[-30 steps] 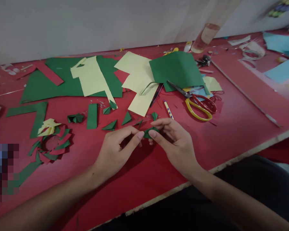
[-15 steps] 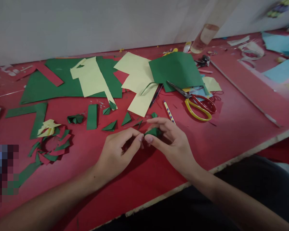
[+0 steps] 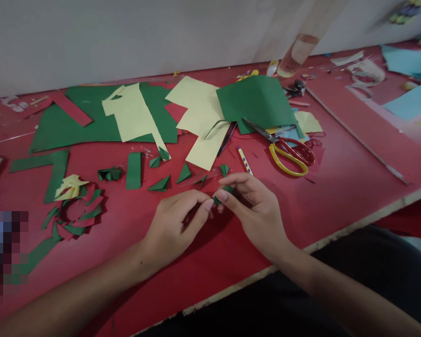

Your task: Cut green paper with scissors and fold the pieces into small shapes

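Between my two hands is a small folded piece of green paper (image 3: 228, 189), mostly covered by the fingers. My left hand (image 3: 178, 217) pinches its left edge between thumb and forefinger. My right hand (image 3: 254, 206) is closed round the other side, thumb on top. Just beyond the fingertips lie several folded green paper triangles (image 3: 160, 183) on the red table (image 3: 210, 262). A green paper strip (image 3: 134, 171) and a bunched green folded piece (image 3: 110, 173) lie farther left. Near the left forearm rests a ring of red and green folded paper (image 3: 73, 211) with a yellow paper piece (image 3: 71, 186) on it.
Scissors (image 3: 289, 157) with red and yellow handles lie right of a dotted pen (image 3: 244, 160). Cream paper (image 3: 201, 117) and green sheets (image 3: 256, 103) spread along the back. A bottle with liquid (image 3: 298, 55) stands by the wall. The table's edge (image 3: 231, 288) runs below my wrists.
My right thumb has shifted slightly up and right over the green paper, and less of the paper shows now. My left fingertips have moved a little right. The rest lies as before.
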A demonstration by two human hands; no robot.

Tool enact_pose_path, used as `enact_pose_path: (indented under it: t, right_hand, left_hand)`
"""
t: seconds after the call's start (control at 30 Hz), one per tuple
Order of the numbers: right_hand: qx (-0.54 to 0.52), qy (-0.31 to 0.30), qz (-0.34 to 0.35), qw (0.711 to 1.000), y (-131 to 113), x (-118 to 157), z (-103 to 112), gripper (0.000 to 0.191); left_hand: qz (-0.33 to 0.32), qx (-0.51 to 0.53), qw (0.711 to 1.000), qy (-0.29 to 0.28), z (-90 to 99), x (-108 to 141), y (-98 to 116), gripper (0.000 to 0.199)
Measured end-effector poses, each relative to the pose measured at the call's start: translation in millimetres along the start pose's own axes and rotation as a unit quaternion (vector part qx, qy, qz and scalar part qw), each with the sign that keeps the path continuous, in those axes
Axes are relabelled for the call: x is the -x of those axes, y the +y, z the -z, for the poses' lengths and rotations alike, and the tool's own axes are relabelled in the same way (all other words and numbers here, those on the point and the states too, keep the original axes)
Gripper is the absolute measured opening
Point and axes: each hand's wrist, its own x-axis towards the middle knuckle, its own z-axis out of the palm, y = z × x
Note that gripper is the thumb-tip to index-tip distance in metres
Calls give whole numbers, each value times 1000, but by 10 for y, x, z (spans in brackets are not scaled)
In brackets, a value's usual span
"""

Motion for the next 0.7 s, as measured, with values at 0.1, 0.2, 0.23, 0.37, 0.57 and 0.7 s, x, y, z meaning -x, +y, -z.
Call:
enact_pose_path:
  t: [0.1,0.2,0.23,0.37,0.57,0.7]
  right_hand:
    - [0,11,6,1000,17,4,9,4]
    - [6,29,15,999,35,9,24,7]
    - [10,26,15,999,35,11,27,9]
    - [31,-4,8,999,4,15,10,24]
    - [38,32,19,999,-2,10,-8,10]
    - [43,34,-7,998,32,-1,29,16]
  left_hand:
    - [0,4,1000,2,-1,-9,9,19]
    - [0,7,1000,7,6,-9,19,20]
    - [-1,3,1000,8,7,-6,21,20]
    - [-6,-10,1000,8,-3,8,18,19]
    - [-21,3,1000,13,-15,11,15,17]
    - [15,18,1000,20,7,9,23,21]
